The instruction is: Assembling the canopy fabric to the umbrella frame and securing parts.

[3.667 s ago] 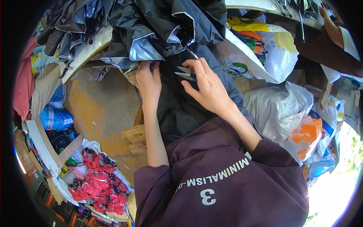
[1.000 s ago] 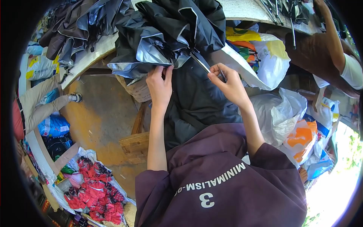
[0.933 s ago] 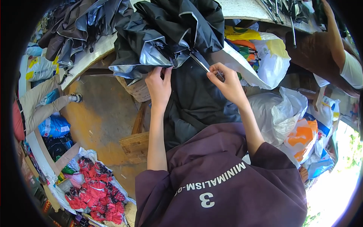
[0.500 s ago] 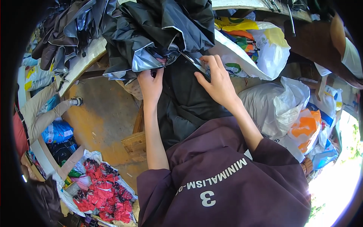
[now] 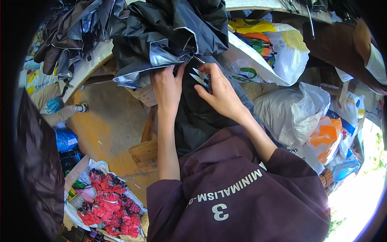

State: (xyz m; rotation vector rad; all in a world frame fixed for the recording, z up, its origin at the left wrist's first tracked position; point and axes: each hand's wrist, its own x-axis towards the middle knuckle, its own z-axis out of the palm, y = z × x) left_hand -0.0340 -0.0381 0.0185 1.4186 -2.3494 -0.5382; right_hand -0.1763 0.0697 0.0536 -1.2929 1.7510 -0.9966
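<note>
In the head view, the black umbrella (image 5: 177,28) lies bunched at twelve o'clock, its silver lining showing along the hem (image 5: 139,71). The left hand (image 5: 167,82) seems to pinch that hem, though its fingertips are partly hidden under the cloth. The right hand (image 5: 219,86), apart from it, grips small snips (image 5: 199,80), blades parted and pointing toward ten o'clock. Careful work here probably calls for a taut hem, left fingertips well behind the blade line, and short bites with only the tips, away from loose folds. The metal shaft (image 5: 199,59) comes down beside the right fingers; whether they touch it, I cannot tell.

A pale table edge (image 5: 88,66) bounds the reach at ten o'clock, a clear bag (image 5: 296,56) at two, and a bulging white bag (image 5: 292,115) at three, near the right forearm. Stained floor (image 5: 109,117) at nine likely gives the left elbow more room.
</note>
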